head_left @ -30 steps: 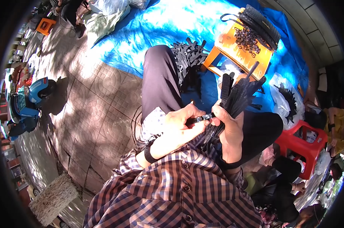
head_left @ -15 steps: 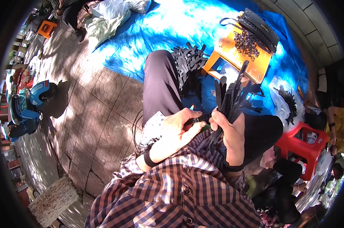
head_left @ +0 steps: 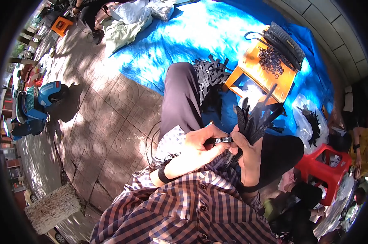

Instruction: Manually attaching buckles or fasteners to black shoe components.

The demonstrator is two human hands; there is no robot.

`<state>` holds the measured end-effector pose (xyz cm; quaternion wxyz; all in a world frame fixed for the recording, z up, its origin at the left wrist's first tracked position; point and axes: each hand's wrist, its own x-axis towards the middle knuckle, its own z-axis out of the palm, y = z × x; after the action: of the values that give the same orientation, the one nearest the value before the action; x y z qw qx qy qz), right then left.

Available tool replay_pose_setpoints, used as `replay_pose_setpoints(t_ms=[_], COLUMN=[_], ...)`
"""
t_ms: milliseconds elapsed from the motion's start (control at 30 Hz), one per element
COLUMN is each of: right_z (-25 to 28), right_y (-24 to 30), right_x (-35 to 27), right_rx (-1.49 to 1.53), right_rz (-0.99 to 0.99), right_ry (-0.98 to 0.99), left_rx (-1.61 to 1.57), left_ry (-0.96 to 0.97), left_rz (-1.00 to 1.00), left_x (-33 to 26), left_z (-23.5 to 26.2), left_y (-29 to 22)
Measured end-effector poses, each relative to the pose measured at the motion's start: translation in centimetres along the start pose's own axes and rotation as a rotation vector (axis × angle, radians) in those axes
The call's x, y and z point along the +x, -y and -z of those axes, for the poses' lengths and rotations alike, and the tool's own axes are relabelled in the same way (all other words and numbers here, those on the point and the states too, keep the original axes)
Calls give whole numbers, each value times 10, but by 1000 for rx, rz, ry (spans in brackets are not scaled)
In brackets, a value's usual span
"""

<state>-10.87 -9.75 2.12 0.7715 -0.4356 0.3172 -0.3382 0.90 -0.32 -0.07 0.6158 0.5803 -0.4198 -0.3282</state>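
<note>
In front of my lap, my left hand (head_left: 201, 147) pinches a short black strip with a shiny part (head_left: 222, 140) between thumb and fingers. My right hand (head_left: 249, 156) grips a bundle of flat black straps (head_left: 255, 122), which fan out upward above the fist. Its thumb and fingertips meet the end of the short strip, so both hands touch there. Whether that strip belongs to one of the straps, I cannot tell. Beyond my knee lies a pile of similar black straps (head_left: 211, 75) on the blue tarp (head_left: 151, 72).
An orange stool (head_left: 284, 83) carries a heap of small black rings (head_left: 270, 61) and a black handbag (head_left: 284, 45). At the right are a clear plastic bag (head_left: 303, 127) with black pieces and a red stool (head_left: 334, 171). A blue scooter (head_left: 33, 103) stands left; other people sit nearby.
The view has shifted, so the surroundings sit lower and further right. My hands stay together; the shiny part of the strip shows more plainly between them now.
</note>
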Motion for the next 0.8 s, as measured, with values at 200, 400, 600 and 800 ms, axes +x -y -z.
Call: replay_pose_setpoints(t_ms=[200, 400, 600, 800], right_z=[-8, -3, -3, -3], right_y=[-1, -3, -7, -11], right_x=[2, 3, 1, 4], right_rx=[178, 221, 204, 191], right_rz=[-57, -101, -141, -98], right_ry=[-10, -49, -115, -61], left_rx=[-10, 296, 161, 67], left_ry=[-56, -13, -128, -127], left_rz=[-2, -102, -200, -112], left_x=[4, 6, 1, -2], left_z=[0, 5, -1, -3], left_y=[-7, -12, 0, 8])
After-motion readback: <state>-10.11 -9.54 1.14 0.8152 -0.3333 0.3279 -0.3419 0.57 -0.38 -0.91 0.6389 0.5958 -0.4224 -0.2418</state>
